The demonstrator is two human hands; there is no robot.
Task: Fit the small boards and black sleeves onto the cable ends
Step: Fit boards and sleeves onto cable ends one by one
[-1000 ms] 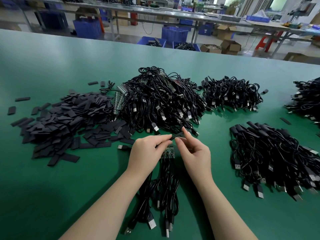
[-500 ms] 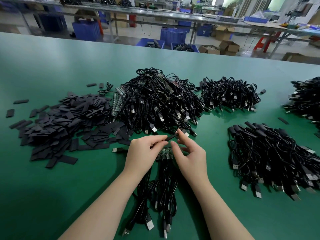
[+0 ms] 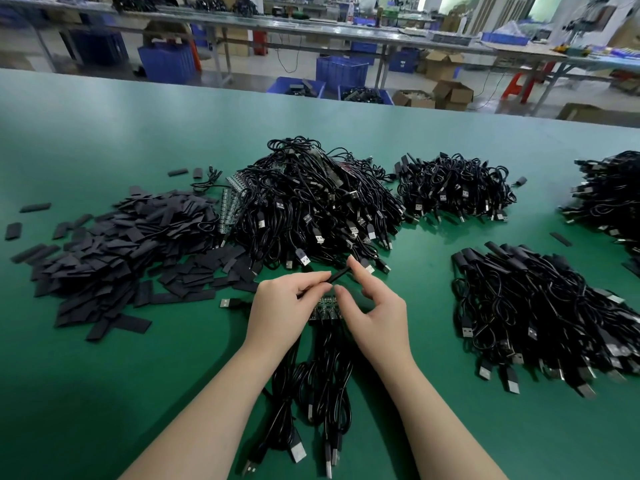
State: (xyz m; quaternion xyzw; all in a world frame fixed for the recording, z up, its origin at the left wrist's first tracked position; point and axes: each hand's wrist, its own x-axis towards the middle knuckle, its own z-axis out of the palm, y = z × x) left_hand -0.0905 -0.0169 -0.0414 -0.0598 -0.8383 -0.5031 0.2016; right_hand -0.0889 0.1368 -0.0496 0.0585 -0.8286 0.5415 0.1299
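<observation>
Head view: left hand (image 3: 282, 306) pinches a black sleeve (image 3: 338, 274); right hand (image 3: 375, 311) hovers beside, fingers loosely curled.

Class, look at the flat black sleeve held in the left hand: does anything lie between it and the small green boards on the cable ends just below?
Nothing visible does. The flat black sleeve, pinched by the left hand, sits just above the small green boards; the right hand is beside them.
</observation>
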